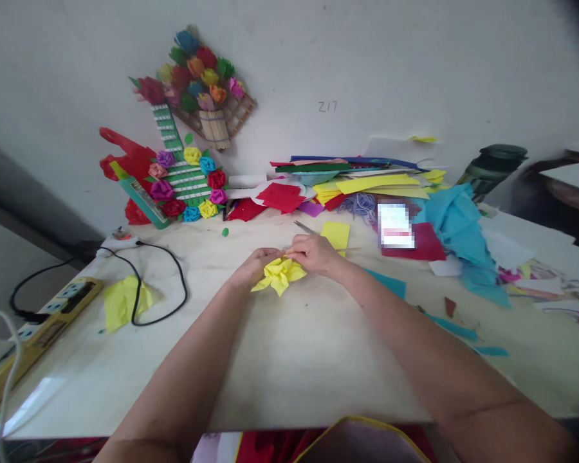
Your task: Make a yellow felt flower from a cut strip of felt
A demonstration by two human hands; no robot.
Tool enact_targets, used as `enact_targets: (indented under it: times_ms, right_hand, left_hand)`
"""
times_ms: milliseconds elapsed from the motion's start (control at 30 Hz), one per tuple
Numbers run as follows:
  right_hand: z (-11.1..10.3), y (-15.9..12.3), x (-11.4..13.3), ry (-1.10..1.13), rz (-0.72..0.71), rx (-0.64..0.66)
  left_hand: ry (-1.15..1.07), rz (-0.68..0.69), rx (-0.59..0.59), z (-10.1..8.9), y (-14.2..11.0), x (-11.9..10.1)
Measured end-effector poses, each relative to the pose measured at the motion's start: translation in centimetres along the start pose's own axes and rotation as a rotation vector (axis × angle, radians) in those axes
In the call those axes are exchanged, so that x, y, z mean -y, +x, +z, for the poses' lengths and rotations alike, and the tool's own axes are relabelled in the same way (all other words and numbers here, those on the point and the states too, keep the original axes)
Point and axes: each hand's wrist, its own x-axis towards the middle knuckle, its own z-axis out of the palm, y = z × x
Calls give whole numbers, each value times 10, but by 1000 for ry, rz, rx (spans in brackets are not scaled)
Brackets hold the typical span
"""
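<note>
A yellow paper flower [280,275] with pointed, spread petals faces me over the middle of the table. My left hand [257,265] is closed around its back and left side. Pinched at the flower's upper edge, my right hand [311,252] meets the left one; its fingertips press together by the base, and the exact spot they grip is partly hidden. Pointed metal blades [303,226], like scissors, show just behind the right hand. Beside them lies a yellow paper piece [336,235], with a thin stick-like line crossing near its lower edge.
Left are a power strip [53,321], a black cable [186,283], crumpled yellow paper [125,302] and a green glue bottle [142,199]. Paper flower decorations [190,180] lean on the wall. Behind lie stacked coloured papers [367,183]; right, a phone [395,225], blue paper [456,222] and a dark bottle [492,170].
</note>
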Motion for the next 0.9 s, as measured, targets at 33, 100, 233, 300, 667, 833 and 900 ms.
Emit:
enact_targets:
  times_ms: [33, 100, 233, 300, 667, 833, 900]
  right_hand:
    - [0, 0, 0, 11, 6, 7]
    - [-1, 0, 0, 20, 23, 23]
    - [-6, 1, 2, -24, 56, 97]
    - [-9, 1, 4, -62, 65, 145]
    - [-10, 0, 2, -129, 12, 147]
    - [-7, 0, 1, -132, -4, 103]
    - [-6, 0, 1, -135, -10, 87]
  left_hand:
    - [1, -4, -5, 0, 0, 0]
    - [-5, -9, -13, 0, 0, 1]
    - [-32, -5, -7, 0, 0, 3]
    - [-23, -9, 0, 0, 0, 4]
    - [42, 1, 9, -3, 2, 7]
    - [8, -1, 14, -4, 3, 8]
    - [-10, -7, 18, -5, 3, 8]
